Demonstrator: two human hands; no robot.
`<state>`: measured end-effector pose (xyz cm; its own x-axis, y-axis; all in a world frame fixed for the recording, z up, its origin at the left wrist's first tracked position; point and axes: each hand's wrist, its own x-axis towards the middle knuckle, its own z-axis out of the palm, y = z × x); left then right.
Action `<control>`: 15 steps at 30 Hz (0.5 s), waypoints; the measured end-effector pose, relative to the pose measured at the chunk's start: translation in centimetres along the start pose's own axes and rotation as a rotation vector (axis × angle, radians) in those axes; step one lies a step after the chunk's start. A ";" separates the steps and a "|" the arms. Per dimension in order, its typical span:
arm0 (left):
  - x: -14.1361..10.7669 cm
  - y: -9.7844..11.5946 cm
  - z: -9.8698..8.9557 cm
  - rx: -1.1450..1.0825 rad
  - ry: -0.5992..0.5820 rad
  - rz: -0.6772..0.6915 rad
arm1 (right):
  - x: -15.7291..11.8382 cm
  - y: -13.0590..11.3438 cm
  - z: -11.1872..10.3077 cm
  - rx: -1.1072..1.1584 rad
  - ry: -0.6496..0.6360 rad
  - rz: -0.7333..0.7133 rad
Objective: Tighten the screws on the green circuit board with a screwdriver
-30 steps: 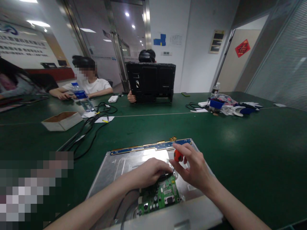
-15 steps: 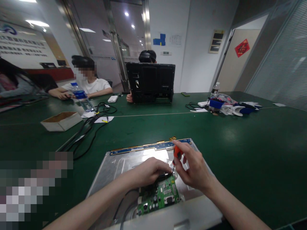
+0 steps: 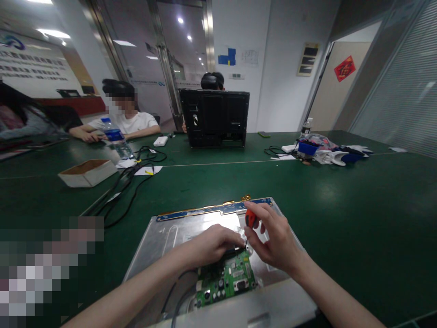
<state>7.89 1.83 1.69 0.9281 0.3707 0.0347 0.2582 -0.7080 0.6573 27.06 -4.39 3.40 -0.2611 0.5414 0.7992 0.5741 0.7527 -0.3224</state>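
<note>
A flat metal display panel (image 3: 160, 241) lies before me, with a green circuit board (image 3: 235, 273) on its near part and a narrow blue board (image 3: 191, 213) along its far edge. My right hand (image 3: 273, 234) is closed on the orange-and-black handle of a screwdriver (image 3: 251, 218). The shaft points down to the board's far right corner. My left hand (image 3: 218, 243) rests over the board's far edge, its fingers pressed together beside the screwdriver tip. The undersides of those fingers are hidden, and I cannot make out what they hold. A dark cable runs from the board's left side.
Black cables (image 3: 126, 182), an open white box (image 3: 88, 174) and a water bottle (image 3: 117, 138) are on the green table at left. Across it, a person is behind a black monitor housing (image 3: 214, 118). A blue tray (image 3: 307, 148) with white cloths stands at right.
The screwdriver handle and my right fingertips have shifted slightly left and down. My left hand stays put. Across the table, the person's hand has moved up behind the monitor housing's edge.
</note>
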 end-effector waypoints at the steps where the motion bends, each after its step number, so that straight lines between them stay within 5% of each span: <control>1: 0.0 0.0 0.0 -0.006 0.001 -0.002 | 0.0 -0.1 -0.1 -0.003 -0.003 0.002; 15: 0.0 0.1 -0.1 -0.020 0.011 0.012 | -0.3 0.5 0.3 -0.029 0.032 -0.004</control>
<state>7.90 1.83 1.79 0.9279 0.3692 0.0508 0.2419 -0.7003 0.6716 27.16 -4.11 2.84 -0.2390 0.5258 0.8163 0.5955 0.7434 -0.3045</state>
